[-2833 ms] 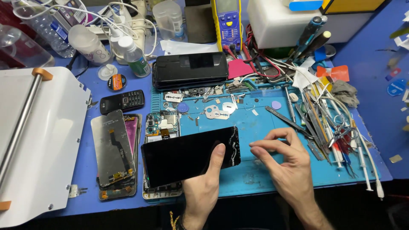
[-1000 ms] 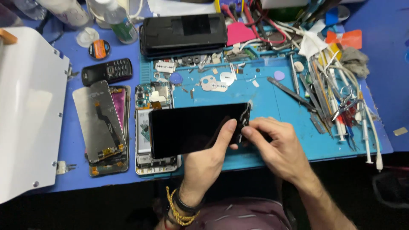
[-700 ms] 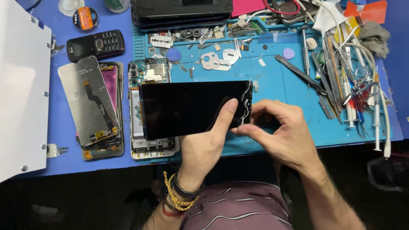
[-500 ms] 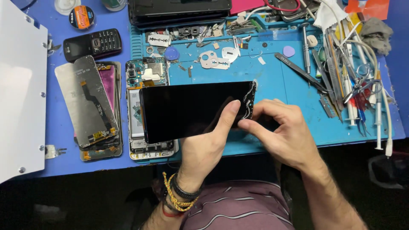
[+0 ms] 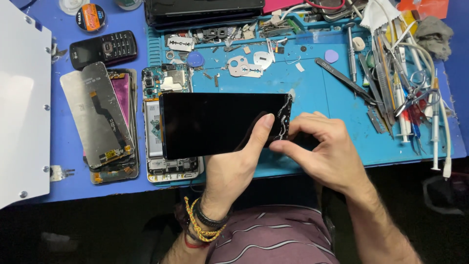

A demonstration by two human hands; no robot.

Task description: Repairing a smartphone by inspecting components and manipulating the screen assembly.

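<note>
I hold a black phone screen (image 5: 215,124) flat above the blue work mat (image 5: 317,93); its right end is cracked. My left hand (image 5: 234,166) grips it from below, thumb pressed on the glass near the cracks. My right hand (image 5: 325,151) pinches the cracked right edge with thumb and forefinger. Under the screen's left end lies an opened phone body (image 5: 168,88) with its circuit board and battery showing.
A stack of display panels (image 5: 102,117) lies to the left, with a black keypad phone (image 5: 103,48) behind it and a white panel (image 5: 22,98) at far left. Tweezers (image 5: 344,80), scissors, syringes and cables crowd the right. Small metal parts (image 5: 244,63) lie on the mat's back.
The view has drawn closer and shifted over the bench. My hands keep the screen, and my right fingers have closed in on its cracked right edge.
</note>
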